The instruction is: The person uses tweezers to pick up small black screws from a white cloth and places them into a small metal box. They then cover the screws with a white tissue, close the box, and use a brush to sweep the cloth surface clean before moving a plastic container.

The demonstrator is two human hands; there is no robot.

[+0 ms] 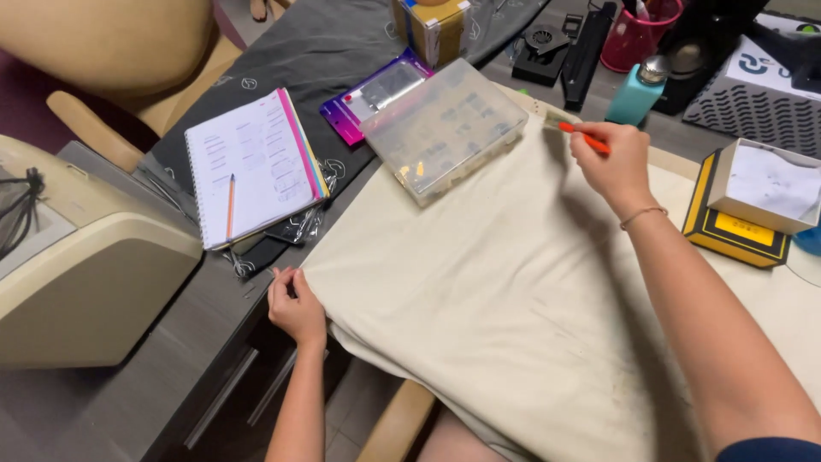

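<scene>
A large cream cloth [479, 291] lies spread over the dark desk and hangs off its front edge. My left hand [295, 308] pinches the cloth's near left corner at the desk edge. My right hand [617, 162] rests on the cloth's far edge and holds a thin orange pen or marker [585, 138] that points left. A clear plastic compartment box [443, 128] sits on the cloth's far left corner, just left of my right hand.
An open spiral notebook [252, 162] with a pencil [230, 205] lies at the left. A beige machine [77, 265] stands far left. A yellow-and-black box [737, 233], a white box [765, 184], a teal bottle [637, 92] and a pink cup [637, 34] stand at the right and back.
</scene>
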